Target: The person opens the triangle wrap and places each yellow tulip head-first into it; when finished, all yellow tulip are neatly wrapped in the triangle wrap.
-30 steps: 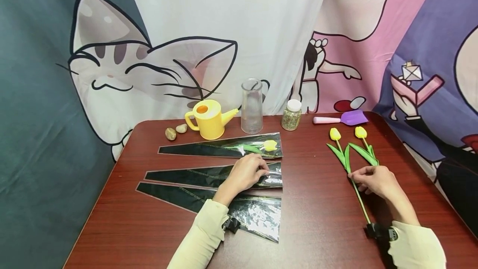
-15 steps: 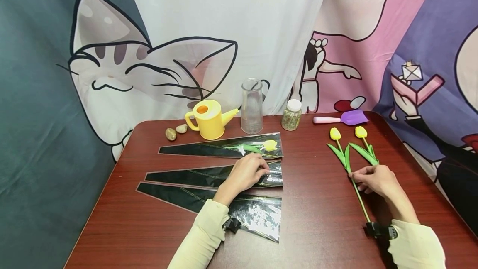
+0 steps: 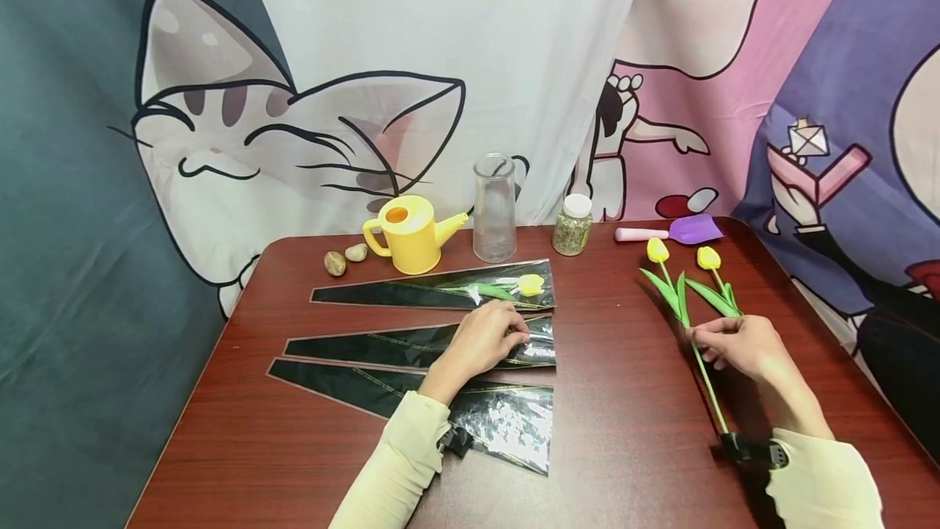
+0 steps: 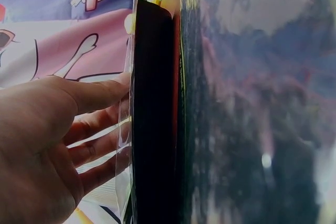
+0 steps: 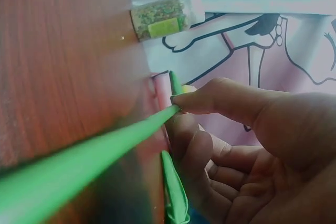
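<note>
My left hand point(image 3: 516, 335) rests on the wide end of the middle black-and-clear flower sleeve point(image 3: 367, 347) and pinches its film edge. In the left wrist view the thumb point(image 4: 100, 90) lies on top and the other fingers show behind the clear film of that sleeve point(image 4: 152, 119). My right hand point(image 3: 699, 343) pinches the green stem of a yellow tulip point(image 3: 657, 250), its head a little off the table. The right wrist view shows thumb and forefinger closed on the stem point(image 5: 94, 156). A second yellow tulip point(image 3: 708, 258) lies beside it.
The top sleeve point(image 3: 411, 294) holds a yellow tulip; a third sleeve point(image 3: 507, 423) lies nearest me. Along the back of the red-brown table point(image 3: 624, 447) stand a yellow watering can point(image 3: 411, 235), glass vase point(image 3: 494, 209), small jar point(image 3: 573, 225), purple trowel point(image 3: 690, 229) and two stones point(image 3: 345, 258).
My right hand has raised the pinched tulip slightly, so its head sits farther back. The left hand has stayed on the middle sleeve.
</note>
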The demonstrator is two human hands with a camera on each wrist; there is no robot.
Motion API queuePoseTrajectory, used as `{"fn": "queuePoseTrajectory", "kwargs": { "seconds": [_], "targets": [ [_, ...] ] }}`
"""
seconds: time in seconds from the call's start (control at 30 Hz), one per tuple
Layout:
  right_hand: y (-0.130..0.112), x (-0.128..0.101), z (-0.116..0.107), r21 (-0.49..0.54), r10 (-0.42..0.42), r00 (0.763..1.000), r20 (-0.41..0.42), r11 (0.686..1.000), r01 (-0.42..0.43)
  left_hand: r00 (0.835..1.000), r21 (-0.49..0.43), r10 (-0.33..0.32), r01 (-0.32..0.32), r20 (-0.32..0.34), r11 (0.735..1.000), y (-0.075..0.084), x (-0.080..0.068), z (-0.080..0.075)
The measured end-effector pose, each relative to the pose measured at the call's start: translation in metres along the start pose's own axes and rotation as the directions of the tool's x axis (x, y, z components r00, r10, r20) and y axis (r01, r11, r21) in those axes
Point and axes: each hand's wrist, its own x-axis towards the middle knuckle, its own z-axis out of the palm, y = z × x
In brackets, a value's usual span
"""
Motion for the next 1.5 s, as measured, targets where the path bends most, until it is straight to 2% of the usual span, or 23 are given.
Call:
{"fn": "queuePoseTrajectory", "kwargs": {
  "seconds": [0.23,0.33,0.4,0.43,0.47,0.57,0.6,0.67,0.8,0.87,0.97,1.07,1.13,1.33,1.5],
  "targets": [
    [-0.007,-0.002,0.002,0.051,-0.001,1.0,0.011,0.999,0.0,1.0,-0.004,0.007,-0.007,-0.001,1.0,0.0,0.0,0.0],
    [-0.008,-0.001,0.004,0.153,0.011,1.0,0.017,0.988,-0.013,1.0,-0.004,0.007,-0.007,-0.002,1.0,0.0,0.0,0.0],
    [-0.008,0.0,0.006,0.28,0.009,0.999,0.032,0.96,-0.017,1.0,-0.003,0.005,-0.005,0.0,1.0,0.0,0.0,0.0],
    [-0.008,0.0,0.007,0.368,0.003,0.999,0.046,0.93,-0.019,1.0,-0.004,0.004,-0.004,0.0,1.0,-0.001,0.0,0.0],
    [-0.008,0.0,0.009,0.461,-0.008,0.998,0.061,0.887,-0.021,1.0,-0.003,0.003,-0.003,0.0,1.0,-0.001,0.0,-0.001],
    [-0.008,0.0,0.015,0.708,-0.061,0.992,0.109,0.705,-0.034,1.0,0.001,0.0,0.0,-0.005,1.0,-0.002,0.001,-0.001],
    [-0.009,0.0,0.018,0.768,-0.072,0.99,0.117,0.638,-0.045,1.0,-0.001,0.0,0.0,-0.008,1.0,-0.002,0.001,-0.001],
    [-0.011,0.0,0.022,0.843,-0.079,0.99,0.117,0.535,-0.057,1.0,0.002,0.0,0.0,-0.015,1.0,-0.002,0.0,-0.001],
    [-0.016,0.001,0.03,0.924,-0.019,0.998,0.064,0.38,-0.052,1.0,0.004,0.001,-0.001,-0.021,1.0,-0.001,0.0,-0.002],
    [-0.018,0.001,0.034,0.949,0.021,1.0,0.021,0.314,-0.027,1.0,0.006,0.001,-0.001,-0.022,1.0,0.0,0.0,-0.002],
    [-0.021,0.001,0.041,0.97,0.078,0.995,-0.055,0.24,0.034,1.0,0.004,0.004,-0.004,-0.023,1.0,0.001,0.0,-0.003],
    [-0.025,0.001,0.048,0.975,0.119,0.986,-0.117,0.202,0.092,0.999,0.001,0.006,-0.006,-0.031,1.0,0.002,0.0,-0.004],
    [-0.028,0.0,0.052,0.974,0.14,0.98,-0.14,0.195,0.111,0.999,0.0,0.01,-0.01,-0.039,1.0,0.002,0.001,-0.004],
    [-0.036,-0.006,0.064,0.969,0.166,0.975,-0.146,0.225,0.106,0.998,-0.011,0.023,-0.024,-0.06,1.0,0.002,0.003,-0.003],
    [-0.042,-0.01,0.076,0.966,0.163,0.981,-0.104,0.251,0.061,0.998,-0.02,0.02,-0.021,-0.063,1.0,0.002,0.002,-0.003]
  ]
}}
